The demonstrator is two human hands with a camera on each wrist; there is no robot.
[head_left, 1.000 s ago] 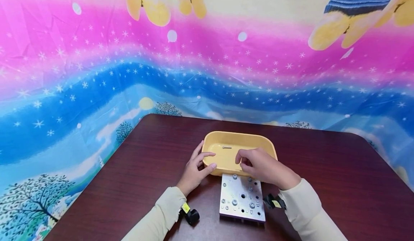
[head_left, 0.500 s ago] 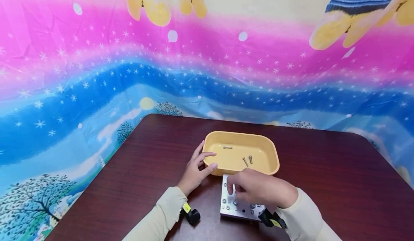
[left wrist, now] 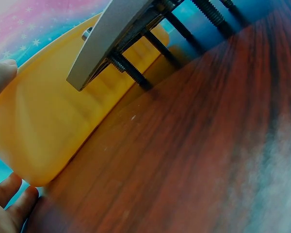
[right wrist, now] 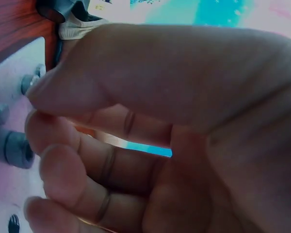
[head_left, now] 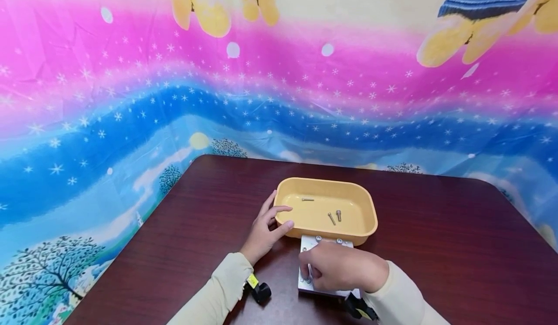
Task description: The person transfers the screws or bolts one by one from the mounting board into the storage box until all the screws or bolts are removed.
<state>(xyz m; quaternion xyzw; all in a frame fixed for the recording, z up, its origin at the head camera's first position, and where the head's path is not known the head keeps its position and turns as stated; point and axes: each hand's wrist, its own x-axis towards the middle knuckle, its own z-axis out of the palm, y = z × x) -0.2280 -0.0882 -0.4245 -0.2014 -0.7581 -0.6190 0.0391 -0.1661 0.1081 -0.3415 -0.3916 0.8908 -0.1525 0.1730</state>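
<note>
My left hand (head_left: 266,230) holds the left end of a yellow plastic tray (head_left: 324,231), fingers spread over its rim and side. Inside the tray lie a thin screw (head_left: 307,199), another thin screw (head_left: 332,218) and a thicker socket-head screw (head_left: 338,215). Against the tray's near side is a metal plate (head_left: 309,243) fitted with screws, partly covered by my right hand (head_left: 333,267). In the right wrist view, thumb and index finger meet in a pinch right at a small screw (right wrist: 27,83) on the plate. A larger socket-head screw (right wrist: 19,149) stands beside the fingertips.
Threaded screw shanks (left wrist: 130,70) project below the raised plate toward the dark wood table (head_left: 226,194). A wrist camera (head_left: 261,292) hangs by the left cuff, another (head_left: 359,306) by the right. Behind the table hangs a printed cloth (head_left: 270,97).
My right hand has come out of the tray and moved toward me onto the plate, then slightly left, uncovering two screws in the tray. The left hand stays at the tray.
</note>
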